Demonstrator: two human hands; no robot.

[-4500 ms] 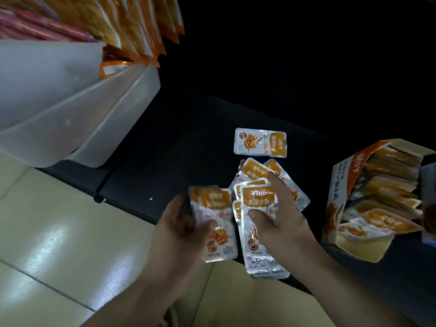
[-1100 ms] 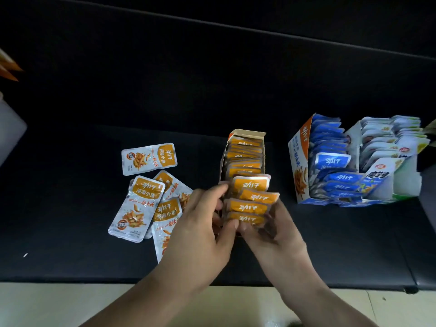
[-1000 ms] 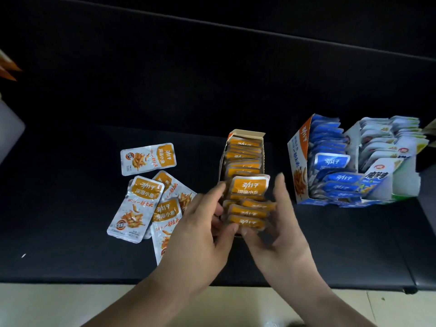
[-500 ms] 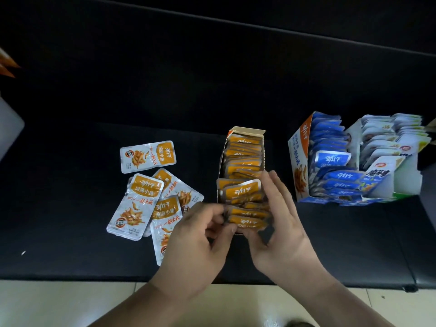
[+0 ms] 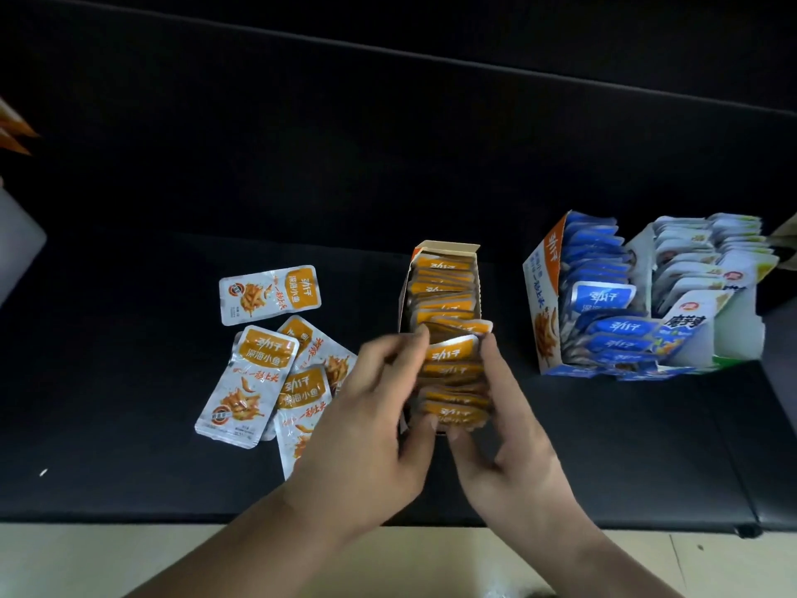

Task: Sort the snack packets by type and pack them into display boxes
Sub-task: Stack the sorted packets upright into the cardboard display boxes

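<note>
An orange display box [image 5: 448, 249] stands on the black surface, packed with upright orange snack packets [image 5: 444, 291]. Both hands hold the near bunch of orange packets [image 5: 453, 381] at the box's front end. My left hand [image 5: 371, 429] grips that bunch from the left, thumb at its near end. My right hand [image 5: 504, 438] grips it from the right, fingers stretched along its side. Several loose orange packets [image 5: 254, 373] lie flat to the left of the box, partly under my left hand.
A blue display box [image 5: 544, 295] full of blue packets [image 5: 604, 295] stands to the right, with a white-and-green box of pale packets [image 5: 698, 269] beside it. A white bin [image 5: 17, 243] shows at the left edge. Tiled floor [image 5: 129, 558] lies below the surface's near edge.
Since 4.5 s ago the view swung from the loose pile to the orange box. In the last second both hands closed in on the near packets and pressed them together.
</note>
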